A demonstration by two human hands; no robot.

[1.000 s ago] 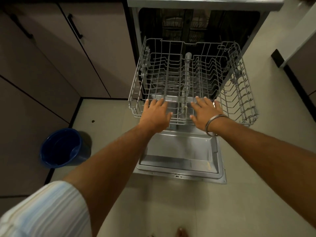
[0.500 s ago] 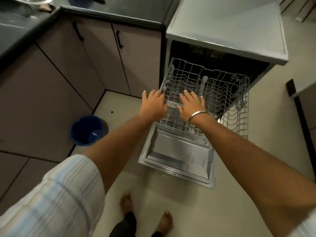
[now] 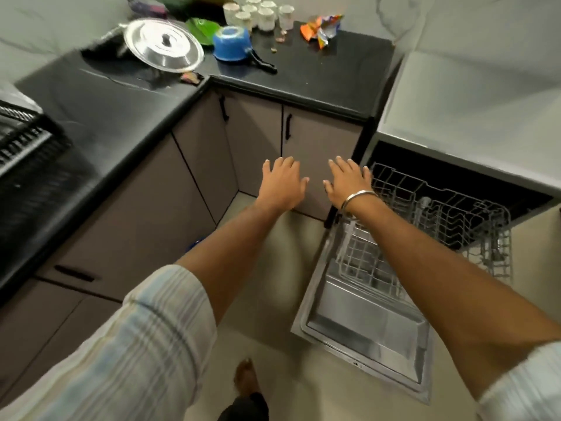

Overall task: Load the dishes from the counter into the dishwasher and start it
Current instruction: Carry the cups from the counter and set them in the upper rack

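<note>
Both of my hands are held out empty with fingers spread, left hand (image 3: pixel 280 185) and right hand (image 3: pixel 349 183) side by side in front of the cabinet doors (image 3: pixel 315 153), touching nothing; I judge they are heading for the dishes. Those wait on the black tabletop (image 3: pixel 318 77): a steel lid (image 3: pixel 164 45), an upturned blue saucepan (image 3: pixel 232 44), a cluster of white cups (image 3: pixel 261 13). To my right, the dishwasher (image 3: pixel 473 123) stands open, its door (image 3: pixel 367 326) down and its wire rack (image 3: pixel 437 220) pulled out, holding no dishes I can see.
</note>
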